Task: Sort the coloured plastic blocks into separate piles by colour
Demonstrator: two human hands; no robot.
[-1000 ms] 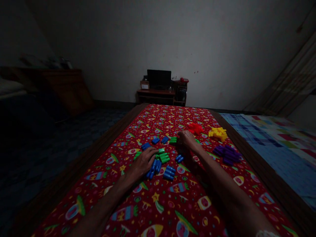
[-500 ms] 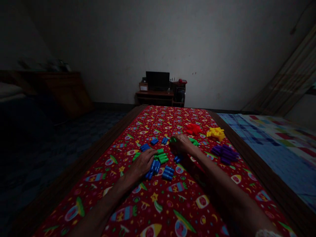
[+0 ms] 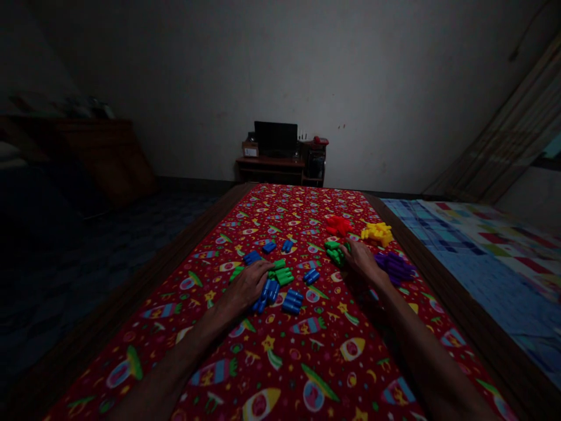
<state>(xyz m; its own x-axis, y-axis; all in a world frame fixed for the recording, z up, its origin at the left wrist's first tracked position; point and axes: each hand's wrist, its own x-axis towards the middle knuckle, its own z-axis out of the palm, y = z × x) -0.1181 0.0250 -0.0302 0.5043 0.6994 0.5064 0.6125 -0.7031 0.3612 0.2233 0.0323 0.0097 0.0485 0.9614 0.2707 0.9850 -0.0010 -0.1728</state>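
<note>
My left hand (image 3: 249, 282) lies low over the loose blocks, its fingers stretched out and the fingertips against a cluster of green plastic blocks (image 3: 283, 273). Blue plastic blocks (image 3: 272, 290) lie just below those fingers, partly covered by the hand. Further right, my right hand (image 3: 363, 261) reaches to a small pile of green blocks (image 3: 333, 252). Its thumb and fingers are closed around a green block (image 3: 347, 247) at the pile's right side. That block is mostly hidden by the fingers.
Beyond and beside my right hand lie a red pile (image 3: 338, 225), a yellow pile (image 3: 377, 233) and a purple pile (image 3: 395, 268). Several blue blocks (image 3: 292, 302) are scattered on the red patterned cloth (image 3: 280, 374). A desk with a monitor (image 3: 276, 137) stands by the wall.
My right hand has moved right with a green block, from among the blue blocks to the green pile. My left hand stays at the same blocks. The view has shifted slightly.
</note>
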